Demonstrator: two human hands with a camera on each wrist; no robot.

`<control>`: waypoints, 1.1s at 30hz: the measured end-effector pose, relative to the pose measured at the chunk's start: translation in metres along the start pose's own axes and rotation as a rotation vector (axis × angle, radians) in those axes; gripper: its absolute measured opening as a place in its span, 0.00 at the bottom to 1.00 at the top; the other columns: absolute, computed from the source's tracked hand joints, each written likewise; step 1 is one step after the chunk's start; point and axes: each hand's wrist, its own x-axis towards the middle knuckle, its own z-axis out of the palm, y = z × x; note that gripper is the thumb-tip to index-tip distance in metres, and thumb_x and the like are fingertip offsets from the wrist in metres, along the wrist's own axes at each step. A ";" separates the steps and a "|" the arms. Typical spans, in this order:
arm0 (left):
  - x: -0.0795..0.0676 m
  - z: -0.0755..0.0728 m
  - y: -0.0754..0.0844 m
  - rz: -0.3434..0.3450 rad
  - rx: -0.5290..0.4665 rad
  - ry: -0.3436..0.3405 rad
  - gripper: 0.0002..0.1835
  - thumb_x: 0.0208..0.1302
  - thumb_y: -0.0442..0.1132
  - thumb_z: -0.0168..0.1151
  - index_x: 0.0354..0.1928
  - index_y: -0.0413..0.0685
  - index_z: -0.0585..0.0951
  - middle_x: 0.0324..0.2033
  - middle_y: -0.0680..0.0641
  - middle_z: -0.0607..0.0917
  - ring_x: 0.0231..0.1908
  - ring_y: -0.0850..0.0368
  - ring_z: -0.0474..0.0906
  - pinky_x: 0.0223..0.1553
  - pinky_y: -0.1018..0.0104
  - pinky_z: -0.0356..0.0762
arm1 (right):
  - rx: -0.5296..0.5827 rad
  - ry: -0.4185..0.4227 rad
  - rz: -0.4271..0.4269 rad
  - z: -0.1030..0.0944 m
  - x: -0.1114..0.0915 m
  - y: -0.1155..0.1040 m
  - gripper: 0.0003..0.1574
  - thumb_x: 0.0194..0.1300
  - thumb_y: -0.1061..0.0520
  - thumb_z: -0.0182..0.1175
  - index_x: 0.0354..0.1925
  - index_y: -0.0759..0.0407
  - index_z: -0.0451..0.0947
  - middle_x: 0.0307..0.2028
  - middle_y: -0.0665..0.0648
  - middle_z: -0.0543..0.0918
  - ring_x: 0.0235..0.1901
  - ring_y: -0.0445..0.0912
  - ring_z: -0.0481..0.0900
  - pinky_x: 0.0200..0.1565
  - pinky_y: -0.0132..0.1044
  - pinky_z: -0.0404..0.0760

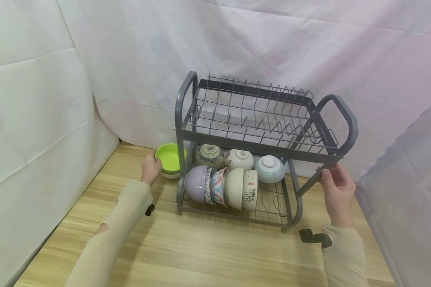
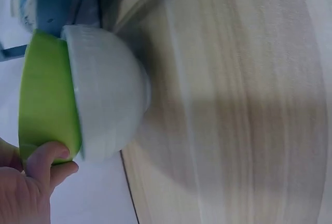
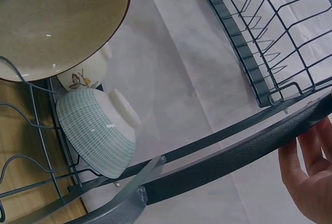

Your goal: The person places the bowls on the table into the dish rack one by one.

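In the head view a grey two-tier dish rack stands in the middle of the wooden table. Beside its left end, my left hand pinches the rim of a lime green bowl. That bowl sits partly inside a white bowl, seen from the side in the left wrist view. At the rack's right end my right hand grips the slanting side post, thumb in front and fingers behind. The right wrist view shows those fingers at the dark bar.
Along the lower tier's front, a lilac bowl and several patterned bowls stand on edge. Behind them lie upturned bowls, among them a pale blue one. The upper wire tier holds nothing. White cloth hangs around the table.
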 end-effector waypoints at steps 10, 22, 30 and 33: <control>-0.009 -0.032 -0.002 0.054 -0.057 0.027 0.24 0.60 0.28 0.37 0.59 0.29 0.66 0.55 0.29 0.71 0.40 0.43 0.76 0.37 0.62 0.79 | 0.023 -0.012 -0.013 0.000 0.001 0.001 0.20 0.59 0.74 0.52 0.51 0.69 0.74 0.32 0.56 0.82 0.34 0.43 0.80 0.41 0.31 0.80; -0.043 -0.075 -0.008 0.158 -0.108 -0.060 0.22 0.63 0.30 0.39 0.58 0.31 0.69 0.44 0.29 0.78 0.26 0.62 0.76 0.23 0.78 0.76 | 0.022 0.002 -0.016 0.000 0.000 0.001 0.17 0.58 0.74 0.53 0.46 0.68 0.76 0.30 0.57 0.82 0.31 0.44 0.80 0.38 0.31 0.81; -0.074 -0.097 -0.017 0.170 -0.094 -0.163 0.21 0.66 0.32 0.39 0.59 0.28 0.66 0.48 0.25 0.74 0.40 0.43 0.78 0.29 0.73 0.80 | 0.017 -0.012 -0.021 -0.002 0.001 0.002 0.15 0.58 0.74 0.53 0.44 0.68 0.77 0.30 0.57 0.81 0.32 0.44 0.80 0.39 0.31 0.81; -0.086 -0.104 -0.020 0.158 -0.116 -0.218 0.22 0.68 0.33 0.40 0.60 0.27 0.64 0.49 0.24 0.73 0.41 0.43 0.77 0.31 0.73 0.80 | 0.014 -0.011 -0.022 -0.003 0.001 0.002 0.16 0.58 0.75 0.52 0.44 0.68 0.77 0.30 0.57 0.81 0.32 0.44 0.80 0.39 0.31 0.81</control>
